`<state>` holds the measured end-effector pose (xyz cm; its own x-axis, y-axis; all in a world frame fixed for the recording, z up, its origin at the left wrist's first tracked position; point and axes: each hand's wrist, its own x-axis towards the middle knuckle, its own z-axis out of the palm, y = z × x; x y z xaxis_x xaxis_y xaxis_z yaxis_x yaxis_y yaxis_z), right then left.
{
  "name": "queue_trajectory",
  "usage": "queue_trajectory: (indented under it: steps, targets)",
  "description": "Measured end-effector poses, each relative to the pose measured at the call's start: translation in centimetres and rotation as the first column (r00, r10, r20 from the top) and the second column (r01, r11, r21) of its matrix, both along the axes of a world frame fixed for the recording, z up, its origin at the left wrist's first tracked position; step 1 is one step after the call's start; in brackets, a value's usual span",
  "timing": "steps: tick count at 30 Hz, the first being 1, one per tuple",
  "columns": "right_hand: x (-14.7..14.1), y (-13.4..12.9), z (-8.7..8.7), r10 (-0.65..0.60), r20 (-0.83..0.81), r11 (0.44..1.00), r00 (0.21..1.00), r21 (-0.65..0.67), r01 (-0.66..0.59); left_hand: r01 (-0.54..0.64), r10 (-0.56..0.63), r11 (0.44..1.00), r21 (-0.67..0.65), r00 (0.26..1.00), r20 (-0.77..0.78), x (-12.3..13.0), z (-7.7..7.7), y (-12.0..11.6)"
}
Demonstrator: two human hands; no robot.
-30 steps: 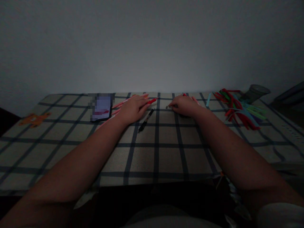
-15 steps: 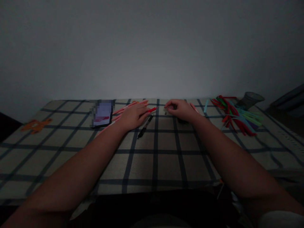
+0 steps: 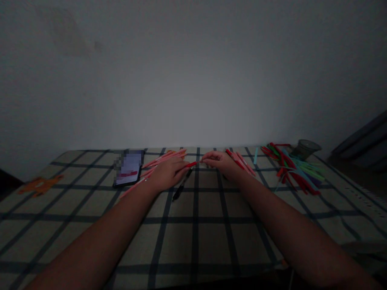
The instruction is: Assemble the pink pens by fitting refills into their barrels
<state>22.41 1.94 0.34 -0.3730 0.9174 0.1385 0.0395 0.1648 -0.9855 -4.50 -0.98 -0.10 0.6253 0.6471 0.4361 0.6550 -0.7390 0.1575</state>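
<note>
My feed is read as a dial centred on the red rod (image 3: pixel 191 164), 12 toward the wall. The left hand (image 3: pixel 170 173), at 9 o'clock, pinches the rod between thumb and fingers, free end toward 3, apparently to present that end steadily. The right hand (image 3: pixel 222 163), at 3 o'clock, has thumb and forefinger drawn close together at that end; whether they grip it or some small piece, I cannot tell. The black pen (image 3: pixel 179 193) lies slantwise at 7, near the left fingers. Pink strips (image 3: pixel 163 160) lie at 9 to 10, beside the left hand, plausibly for easy reach; beyond, at 9, the phone (image 3: pixel 133 167) lies screen up, presumably for viewing. Near the right wrist, at 3, I note red and pink strips (image 3: pixel 247 164), then a pale blue strip (image 3: pixel 255 156). Farther at 3: a multicoloured bundle (image 3: pixel 294 173), probably placed outboard of the forearms, with a glass (image 3: pixel 304 150) beside it.
</note>
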Motion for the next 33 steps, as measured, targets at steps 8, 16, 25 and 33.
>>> queue_trajectory:
  steps: [8, 16, 25, 33]
  targets:
    - [-0.12, -0.16, -0.19, 0.029, 0.034, 1.000, 0.999, -0.001, -0.029, -0.016, 0.016, 1.000, -0.022, 1.000, -0.013, 0.10, 0.17, -0.24]
    - [0.03, -0.16, 0.03, -0.009, 0.027, 1.000, 1.000, 0.013, 0.008, 0.010, -0.010, 1.000, -0.024, 1.000, 0.007, 0.29, 0.38, -0.40]
    - [0.07, -0.20, 0.01, 0.007, 0.036, 1.000, 0.999, 0.012, -0.007, -0.007, 0.007, 1.000, -0.010, 1.000, 0.014, 0.13, 0.21, -0.40]
    - [0.19, -0.04, -0.29, 0.050, 0.055, 0.998, 0.997, 0.041, -0.052, -0.012, 0.011, 0.999, -0.032, 1.000, -0.006, 0.13, 0.23, -0.33]
